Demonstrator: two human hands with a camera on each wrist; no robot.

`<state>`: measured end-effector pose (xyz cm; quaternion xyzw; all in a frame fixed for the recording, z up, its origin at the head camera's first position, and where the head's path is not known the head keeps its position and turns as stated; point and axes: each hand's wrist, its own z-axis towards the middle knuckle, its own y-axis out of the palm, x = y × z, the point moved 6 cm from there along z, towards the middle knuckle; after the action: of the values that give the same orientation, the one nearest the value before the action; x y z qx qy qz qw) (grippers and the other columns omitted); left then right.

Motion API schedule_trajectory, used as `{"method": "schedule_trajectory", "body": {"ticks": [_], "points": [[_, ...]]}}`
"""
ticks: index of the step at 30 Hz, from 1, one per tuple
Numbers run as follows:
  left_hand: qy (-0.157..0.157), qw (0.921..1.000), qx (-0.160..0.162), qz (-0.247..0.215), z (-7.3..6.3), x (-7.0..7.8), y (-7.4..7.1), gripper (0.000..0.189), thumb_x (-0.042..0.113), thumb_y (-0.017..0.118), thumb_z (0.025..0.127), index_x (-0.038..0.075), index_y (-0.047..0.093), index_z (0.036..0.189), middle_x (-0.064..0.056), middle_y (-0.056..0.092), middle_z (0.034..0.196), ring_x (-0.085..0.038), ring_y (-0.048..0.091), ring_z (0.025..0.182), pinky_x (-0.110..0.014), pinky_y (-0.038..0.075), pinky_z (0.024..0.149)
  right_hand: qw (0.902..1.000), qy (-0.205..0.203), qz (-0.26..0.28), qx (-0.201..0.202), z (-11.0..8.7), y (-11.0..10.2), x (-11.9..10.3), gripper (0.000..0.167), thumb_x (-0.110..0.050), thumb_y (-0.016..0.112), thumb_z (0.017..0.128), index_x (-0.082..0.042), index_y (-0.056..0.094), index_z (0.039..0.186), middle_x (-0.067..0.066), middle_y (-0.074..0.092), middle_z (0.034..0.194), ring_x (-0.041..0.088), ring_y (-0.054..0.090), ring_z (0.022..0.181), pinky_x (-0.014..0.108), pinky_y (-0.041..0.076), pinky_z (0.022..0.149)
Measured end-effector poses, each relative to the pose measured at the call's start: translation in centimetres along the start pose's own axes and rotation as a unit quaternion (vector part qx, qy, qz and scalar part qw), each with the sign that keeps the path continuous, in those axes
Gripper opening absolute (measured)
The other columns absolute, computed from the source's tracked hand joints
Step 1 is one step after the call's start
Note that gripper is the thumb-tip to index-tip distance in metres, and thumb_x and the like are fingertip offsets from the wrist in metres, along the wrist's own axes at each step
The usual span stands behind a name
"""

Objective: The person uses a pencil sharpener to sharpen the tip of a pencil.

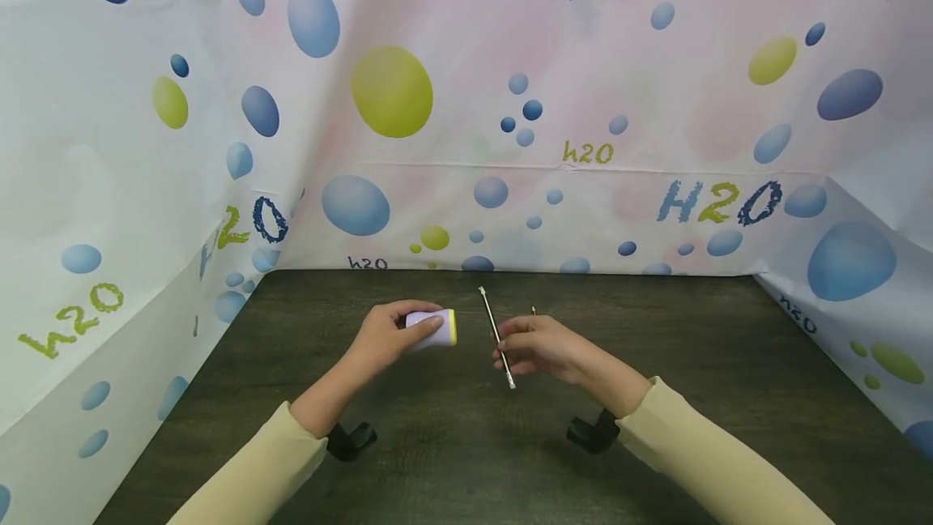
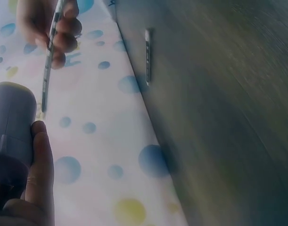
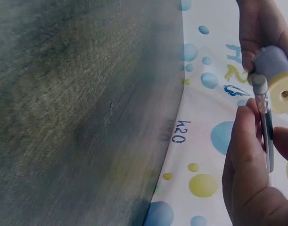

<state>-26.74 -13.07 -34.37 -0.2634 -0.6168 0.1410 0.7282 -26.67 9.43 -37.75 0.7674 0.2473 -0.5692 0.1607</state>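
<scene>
My left hand (image 1: 382, 337) holds a lavender pencil sharpener (image 1: 430, 329) on its side above the table, fingers and thumb round the body. Its yellow end, with a round hole in the middle, faces right, as the right wrist view shows. In my right hand (image 1: 547, 347) a slim patterned pencil (image 1: 487, 310) is pinched between thumb and fingers, tilted, apart from the sharpener. The right wrist view shows a pale eraser end on this pencil (image 3: 267, 136). A second pencil (image 2: 148, 59) lies on the table, mostly hidden behind my right hand in the head view.
The dark wood-grain table (image 1: 466, 460) meets a white backdrop (image 1: 452, 144) printed with blue and green bubbles and H2O lettering. Black wrist mounts (image 1: 353, 441) sit below both forearms, beside the cream sleeves (image 1: 251, 468).
</scene>
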Motion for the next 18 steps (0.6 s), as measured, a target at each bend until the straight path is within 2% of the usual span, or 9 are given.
{"method": "schedule_trajectory", "body": {"ticks": [13,18], "points": [[0.008,0.9999,-0.004,-0.011,0.2,1.2,0.8,0.033,0.025,0.069,0.097,0.005,0.073,0.123,-0.022,0.071,0.118,-0.022,0.063,0.088,-0.028,0.049,0.071,0.9992,-0.024,-0.029,-0.016,-3.3,0.1,0.1,0.047,-0.011,0.054,0.103,0.016,0.042,0.140,0.008,0.067,0.105,0.008,0.070,0.090,0.025,0.058,0.080],[0.006,0.9998,-0.007,-0.017,0.3,1.4,1.1,0.034,0.027,0.069,0.097,0.006,0.074,0.124,-0.021,0.072,0.118,-0.023,0.063,0.089,-0.028,0.049,0.071,0.9986,-0.032,-0.037,-0.016,-4.2,0.2,0.0,0.048,-0.012,0.057,0.102,0.016,0.043,0.139,0.004,0.068,0.102,0.009,0.070,0.090,0.028,0.059,0.082]]}}
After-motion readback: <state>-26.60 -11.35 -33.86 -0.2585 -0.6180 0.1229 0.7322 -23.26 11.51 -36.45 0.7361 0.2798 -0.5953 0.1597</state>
